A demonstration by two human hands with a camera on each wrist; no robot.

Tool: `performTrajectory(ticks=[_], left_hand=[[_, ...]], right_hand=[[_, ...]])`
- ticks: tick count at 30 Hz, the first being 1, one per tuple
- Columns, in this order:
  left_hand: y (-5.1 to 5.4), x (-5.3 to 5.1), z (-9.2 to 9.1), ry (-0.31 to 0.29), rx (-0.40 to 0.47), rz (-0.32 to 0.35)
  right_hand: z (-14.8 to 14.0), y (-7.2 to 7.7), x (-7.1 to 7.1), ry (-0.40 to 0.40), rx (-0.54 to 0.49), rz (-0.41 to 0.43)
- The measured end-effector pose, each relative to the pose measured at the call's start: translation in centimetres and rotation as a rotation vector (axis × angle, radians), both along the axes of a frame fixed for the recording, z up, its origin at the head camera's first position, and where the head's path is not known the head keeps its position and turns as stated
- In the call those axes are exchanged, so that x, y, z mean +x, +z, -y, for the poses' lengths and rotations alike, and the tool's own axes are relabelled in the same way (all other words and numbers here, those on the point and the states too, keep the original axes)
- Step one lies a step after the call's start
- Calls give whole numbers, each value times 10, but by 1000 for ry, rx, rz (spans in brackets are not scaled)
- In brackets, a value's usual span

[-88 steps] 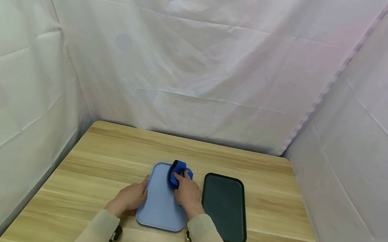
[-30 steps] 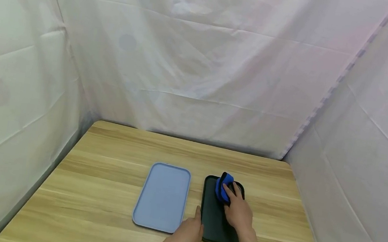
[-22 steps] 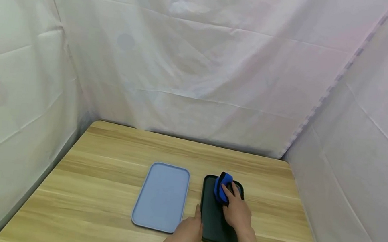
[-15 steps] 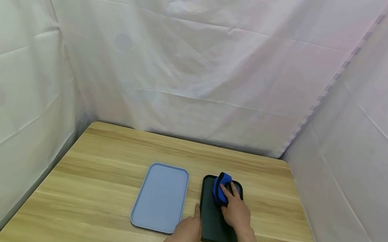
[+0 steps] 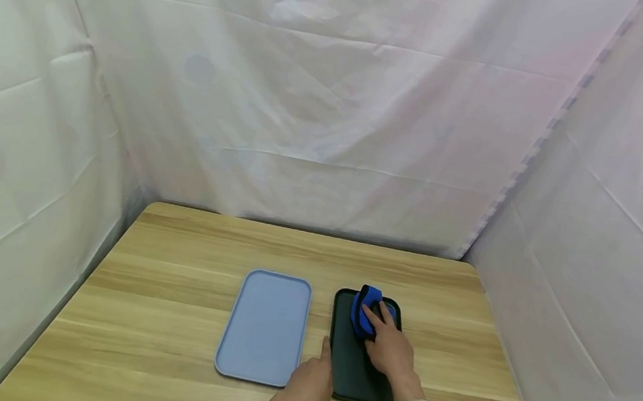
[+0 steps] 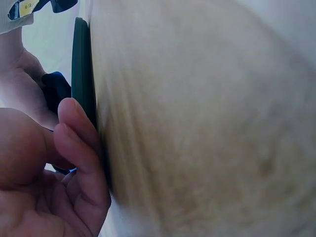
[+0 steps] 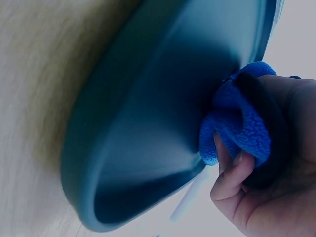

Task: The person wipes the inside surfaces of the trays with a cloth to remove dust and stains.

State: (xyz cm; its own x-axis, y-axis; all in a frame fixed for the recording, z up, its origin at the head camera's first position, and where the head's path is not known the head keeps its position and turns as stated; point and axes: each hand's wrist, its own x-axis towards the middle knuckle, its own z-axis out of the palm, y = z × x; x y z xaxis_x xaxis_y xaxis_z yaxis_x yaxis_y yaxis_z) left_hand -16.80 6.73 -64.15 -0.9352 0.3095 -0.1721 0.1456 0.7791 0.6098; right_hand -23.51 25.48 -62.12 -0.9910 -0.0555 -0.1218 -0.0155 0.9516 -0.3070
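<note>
The dark green tray [image 5: 354, 365] lies flat on the table. On its far part is a folded blue cloth with black trim [image 5: 367, 312], gripped by my right hand [image 5: 392, 353]. In the right wrist view, my right hand [image 7: 269, 197] curls its fingers into the blue cloth [image 7: 242, 121], which is against the inside of the green tray [image 7: 84, 173]. My left hand [image 5: 311, 383] rests at the green tray's left edge, index finger straight along it. In the left wrist view, fingers of my left hand [image 6: 54, 173] touch the side of the tray [image 6: 81, 64].
A light blue tray [image 5: 266, 327] lies to the left of the green one, with a narrow gap between them. The wooden table [image 5: 166, 288] has pale sheets hanging behind it and on both sides [image 5: 306, 125].
Both hands have moved right, from the light blue tray to the green one, and the blue cloth went with my right hand. Over the last second the hands have hardly moved.
</note>
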Motion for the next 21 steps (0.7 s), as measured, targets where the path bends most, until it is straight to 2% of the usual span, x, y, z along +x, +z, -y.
performTrajectory(ticks=[6, 14, 21], left_hand=[[-2, 0, -1, -11, -2, -16], [0, 0, 0, -26, 29, 7], [-1, 0, -1, -24, -12, 5]], right_hand=[[-2, -2, -2, 9, -9, 21], [-3, -6, -2, 11, -53, 53], [-1, -12, -1, 21, -95, 46]])
